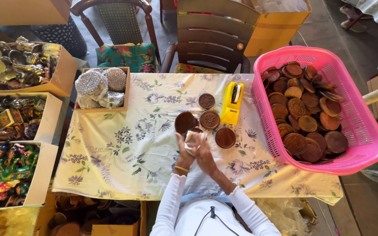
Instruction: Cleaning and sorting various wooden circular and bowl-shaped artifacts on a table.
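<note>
Both hands, left hand (183, 150) and right hand (204, 154), gripped one pale wrapped piece (192, 140) between them; brown discs (209, 119) lay just beyond, basket (364, 131) farther right.

A table (123, 166) under a pale floral cloth (110, 144) fills the middle. Two brown wooden chairs (211, 39) stand at its far side, the left one holding a bright floral cushion (125, 56). Grey floor (355, 48) shows far right in daylight. Cardboard boxes (51, 122) line the left
</note>
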